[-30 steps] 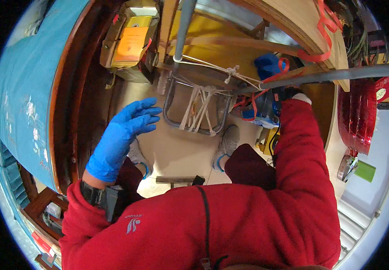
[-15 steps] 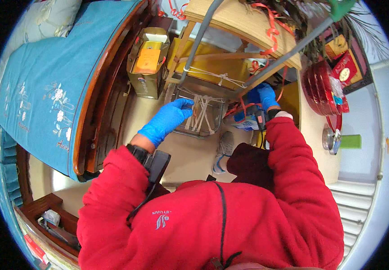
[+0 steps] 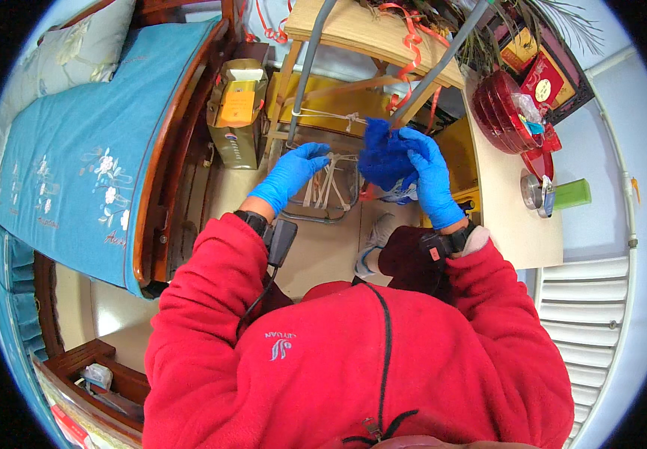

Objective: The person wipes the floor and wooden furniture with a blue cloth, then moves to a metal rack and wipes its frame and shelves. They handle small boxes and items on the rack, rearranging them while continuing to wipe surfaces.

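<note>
A crumpled dark blue cloth hangs from my blue-gloved right hand, whose fingers pinch its upper right side. To the left, across a small gap, my gloved left hand is raised with thumb and fingers slightly apart, holding nothing that I can see. Below and between the hands, a folding metal frame strung with white cords stands on the floor, its grey tubes rising in front of a wooden table. The cloth covers part of this frame.
At the left is a wooden-edged bed with a blue cover. A tall gift box stands beside it. The wooden table carries red ribbons. On the right, a pale tabletop holds a red round box and tape rolls.
My right hand has come up from low beside the table, bringing the blue cloth into the open near the cords. My left hand has shifted slightly right. The whole view has turned a little.
</note>
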A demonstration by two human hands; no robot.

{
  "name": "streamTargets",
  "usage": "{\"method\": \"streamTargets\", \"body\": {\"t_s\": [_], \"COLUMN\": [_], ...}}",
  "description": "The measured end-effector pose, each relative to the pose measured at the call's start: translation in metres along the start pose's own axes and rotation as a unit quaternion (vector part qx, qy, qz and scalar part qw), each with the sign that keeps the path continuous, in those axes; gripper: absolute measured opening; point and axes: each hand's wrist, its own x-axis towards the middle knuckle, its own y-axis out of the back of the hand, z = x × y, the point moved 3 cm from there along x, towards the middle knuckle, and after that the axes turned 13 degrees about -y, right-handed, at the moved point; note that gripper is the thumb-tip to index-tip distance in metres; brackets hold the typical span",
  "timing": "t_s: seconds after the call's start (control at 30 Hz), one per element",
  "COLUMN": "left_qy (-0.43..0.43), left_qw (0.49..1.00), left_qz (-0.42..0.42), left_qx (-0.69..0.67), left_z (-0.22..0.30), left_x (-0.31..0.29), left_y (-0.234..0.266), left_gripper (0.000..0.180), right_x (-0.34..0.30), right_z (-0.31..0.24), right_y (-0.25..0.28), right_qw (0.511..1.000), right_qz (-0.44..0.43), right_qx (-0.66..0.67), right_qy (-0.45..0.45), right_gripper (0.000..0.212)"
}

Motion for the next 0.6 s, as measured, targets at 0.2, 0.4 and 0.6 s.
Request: {"method": "streamTargets", "body": {"t_s": [0.2, 0.4, 0.6], "left_qy": [-0.081, -0.044, 0.08], "left_qw": [0.979, 0.935, 0.962], "left_qz": [-0.088, -0.047, 0.114], "left_qx": [-0.163, -0.35, -0.236], "left_z": [0.038, 0.033, -0.022], "left_x": [-0.01, -0.009, 0.003], "left_y": [-0.03, -0.055, 0.006], "left_gripper": [0.087, 0.075, 0.041], "right_x": [-0.006, -0.007, 0.029], "right_z": [-0.041, -0.012, -0.007], "right_y": [-0.034, -0.078, 0.0], "right_qw": [0.982, 0.942, 0.985], "right_qz": [-0.095, -0.185, -0.009], "right_qx": [0.158, 0.209, 0.084], "right_qy": [-0.033, -0.187, -0.151], "right_gripper": [0.034, 0.048, 0.066]}}
